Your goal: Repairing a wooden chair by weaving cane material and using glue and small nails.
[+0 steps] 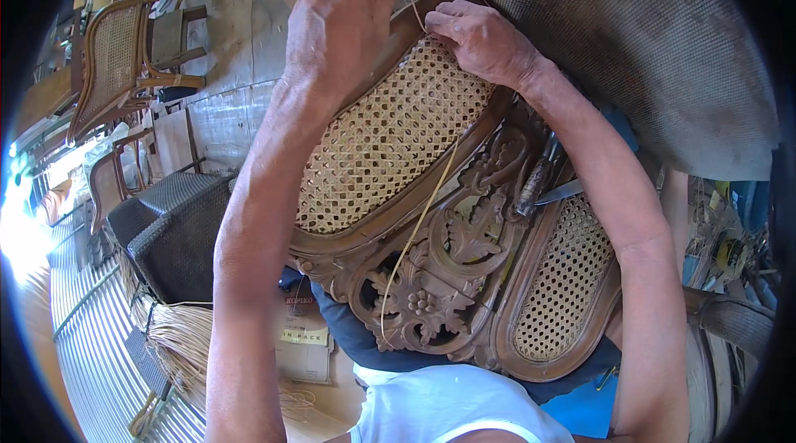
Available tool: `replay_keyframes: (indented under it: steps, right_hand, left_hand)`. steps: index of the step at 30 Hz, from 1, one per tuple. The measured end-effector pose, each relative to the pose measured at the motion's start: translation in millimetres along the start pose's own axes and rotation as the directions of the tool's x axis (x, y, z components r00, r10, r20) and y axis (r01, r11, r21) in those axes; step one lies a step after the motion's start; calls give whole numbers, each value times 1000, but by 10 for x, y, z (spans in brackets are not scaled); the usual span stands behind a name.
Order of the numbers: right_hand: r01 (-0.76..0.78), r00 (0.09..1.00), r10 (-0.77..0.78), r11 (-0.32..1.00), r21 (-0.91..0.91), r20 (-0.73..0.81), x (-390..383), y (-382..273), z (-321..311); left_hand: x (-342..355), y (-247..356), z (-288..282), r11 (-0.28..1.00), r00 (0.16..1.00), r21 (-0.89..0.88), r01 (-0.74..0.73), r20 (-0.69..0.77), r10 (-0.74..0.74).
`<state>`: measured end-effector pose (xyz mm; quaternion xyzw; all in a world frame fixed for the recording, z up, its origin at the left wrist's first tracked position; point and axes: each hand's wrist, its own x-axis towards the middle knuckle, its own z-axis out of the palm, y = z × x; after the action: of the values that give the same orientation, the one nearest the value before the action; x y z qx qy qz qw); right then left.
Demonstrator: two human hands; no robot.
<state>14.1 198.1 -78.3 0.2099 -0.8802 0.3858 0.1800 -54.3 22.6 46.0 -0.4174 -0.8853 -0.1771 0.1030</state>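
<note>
Left hand (348,24) pinches thin strand (414,9). Right hand (481,38) curled at panel's (390,140) top edge, fingertips meeting strand; can't tell if gripping. Panel sits in carved frame (419,298), partly behind left forearm (249,285). Blade (561,192) near second panel (560,285), end lost by right forearm (626,194). Bundle (178,339) left, partly covered. Chair (112,49) beyond, background bent, glare-washed.

- cane-panelled wooden chair (114,49), upper left
- black woven piece (182,232), below the chair
- corrugated sheet (87,310), lower left
- cardboard carton (303,362), lower middle, partly hidden
- grey-brown woven panel (630,45), upper right
</note>
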Motion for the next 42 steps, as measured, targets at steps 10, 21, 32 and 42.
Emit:
replay_keyframes:
  steps: [10,21,32,42]
  right_hand:
    - [37,999,-35,994,-104,18,50,-55,-52]
    - [-65,997,66,997,40,-43,-17,-97,23]
    - [-96,993,102,990,100,-59,-21,-125,-21]
    - [-121,993,121,989,81,0,54,-135,-45]
  left_hand:
    - [-394,85,-375,987,978,0,161,133,-160]
    - [-659,-87,-479,966,952,-209,151,294,-85]
    - [-651,-251,-414,788,839,-372,491,447,-312]
    - [-524,-400,-397,372,595,-480,795,495,-634]
